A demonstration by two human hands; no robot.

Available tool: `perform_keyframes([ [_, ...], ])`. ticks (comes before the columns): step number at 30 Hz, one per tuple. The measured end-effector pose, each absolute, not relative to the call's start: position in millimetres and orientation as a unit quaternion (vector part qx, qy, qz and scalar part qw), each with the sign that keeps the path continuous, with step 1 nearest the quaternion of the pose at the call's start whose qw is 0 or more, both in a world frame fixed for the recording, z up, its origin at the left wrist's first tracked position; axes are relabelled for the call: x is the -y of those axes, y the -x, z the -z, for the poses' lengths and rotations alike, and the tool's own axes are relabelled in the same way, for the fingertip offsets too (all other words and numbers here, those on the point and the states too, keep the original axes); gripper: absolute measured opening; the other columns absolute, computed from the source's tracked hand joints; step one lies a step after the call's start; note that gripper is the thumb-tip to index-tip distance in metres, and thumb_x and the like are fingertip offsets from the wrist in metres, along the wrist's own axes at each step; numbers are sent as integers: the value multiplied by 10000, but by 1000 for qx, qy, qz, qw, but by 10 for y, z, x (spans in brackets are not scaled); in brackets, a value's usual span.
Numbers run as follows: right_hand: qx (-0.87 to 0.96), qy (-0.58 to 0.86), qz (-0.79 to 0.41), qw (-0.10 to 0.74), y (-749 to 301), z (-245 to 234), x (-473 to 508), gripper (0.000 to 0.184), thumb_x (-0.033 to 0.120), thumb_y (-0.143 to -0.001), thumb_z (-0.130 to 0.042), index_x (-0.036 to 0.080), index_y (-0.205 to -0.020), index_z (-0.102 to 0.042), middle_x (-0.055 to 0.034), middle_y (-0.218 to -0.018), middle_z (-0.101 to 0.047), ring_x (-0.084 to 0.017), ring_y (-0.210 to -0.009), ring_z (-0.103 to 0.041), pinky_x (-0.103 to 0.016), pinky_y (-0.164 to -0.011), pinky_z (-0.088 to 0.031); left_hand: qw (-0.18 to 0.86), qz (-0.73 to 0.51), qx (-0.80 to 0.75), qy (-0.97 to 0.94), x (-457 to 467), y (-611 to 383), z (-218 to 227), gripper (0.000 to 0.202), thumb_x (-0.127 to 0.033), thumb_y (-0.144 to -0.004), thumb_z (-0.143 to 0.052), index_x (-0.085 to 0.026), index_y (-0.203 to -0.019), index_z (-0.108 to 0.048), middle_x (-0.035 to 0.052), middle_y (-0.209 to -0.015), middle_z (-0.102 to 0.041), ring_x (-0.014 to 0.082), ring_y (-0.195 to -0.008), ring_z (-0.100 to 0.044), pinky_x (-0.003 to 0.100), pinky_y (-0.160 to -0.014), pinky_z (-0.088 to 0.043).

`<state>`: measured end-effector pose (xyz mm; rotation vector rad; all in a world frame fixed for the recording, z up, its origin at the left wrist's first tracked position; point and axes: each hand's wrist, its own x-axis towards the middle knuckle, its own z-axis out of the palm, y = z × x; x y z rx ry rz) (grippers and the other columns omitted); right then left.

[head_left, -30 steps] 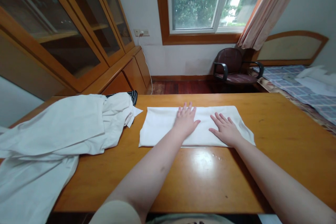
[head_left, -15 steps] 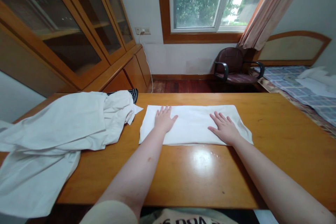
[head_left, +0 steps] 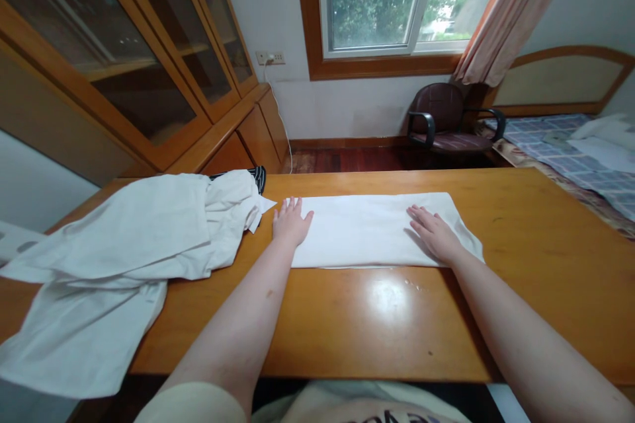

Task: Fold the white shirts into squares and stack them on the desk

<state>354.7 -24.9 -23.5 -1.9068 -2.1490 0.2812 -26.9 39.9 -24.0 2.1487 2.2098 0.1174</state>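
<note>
While your left hand (head_left: pixel 292 221) lies palm down with its fingers spread at the left end of the folded white cloth (head_left: pixel 357 231), your right hand (head_left: pixel 435 234) is over the right part, open, its fingers extended and closer together (a shadow falls on the cloth beside it, and you cannot tell whether the palm touches). The cloth lies in a long, flat strip across the middle of the tabletop (head_left: pixel 377 324), towards the far edge. To its left you have a loose heap of white fabric (head_left: pixel 149 231), spilling over the near left edge, with a dark striped cloth (head_left: pixel 260 178) showing behind it. Farther off, a glass-doored cabinet (head_left: pixel 198 112) stands left, a window (head_left: pixel 377 6) is straight ahead, and a maroon armchair (head_left: pixel 439 119) and a bed (head_left: pixel 550 132) are far right.
</note>
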Motion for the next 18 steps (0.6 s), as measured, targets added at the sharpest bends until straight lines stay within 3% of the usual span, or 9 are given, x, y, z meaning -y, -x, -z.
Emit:
perform_keyframes([
  [3, 726, 670, -73, 137, -3505, 224, 269, 563, 466, -925, -318, 165, -1393, -404, -137, -1462, -375, -274, -1369, -295, -504, -1096, -242, 25, -39, -717, -696, -396, 269, 241, 709, -593, -885, -197, -199, -1470, -260, 67, -1542, -209, 274, -1420, -143, 507, -1130, -159],
  [7, 760, 641, -24, 103, -3077, 113, 284, 641, 484, -892, -407, 105, -1408, -364, -198, -1507, -247, -312, -1394, -216, -521, -1097, -216, 9, -42, -714, -699, -382, 262, 232, 710, -591, -883, -200, -188, -1461, -285, 86, -1528, -248, 296, -1418, -140, 546, -1128, -99],
  [13, 852, 516, -32, 80, -2059, -14, 50, 743, 571, -870, -422, 122, -1449, -305, -172, -1538, -160, -309, -1414, -133, -495, -1115, -171, 10, -40, -715, -698, -364, 253, 200, 698, -588, -884, -203, -202, -1460, -289, 78, -1531, -240, 293, -1422, -120, 548, -1128, -74],
  [18, 843, 532, -56, 53, -1880, 82, -196, 738, 651, -873, -306, 214, -1466, -282, -106, -1533, -225, -292, -1402, -192, -491, -1120, -144, 20, -39, -720, -693, -373, 262, 193, 708, -603, -878, -199, -213, -1464, -279, 66, -1534, -234, 292, -1424, -109, 548, -1131, -70],
])
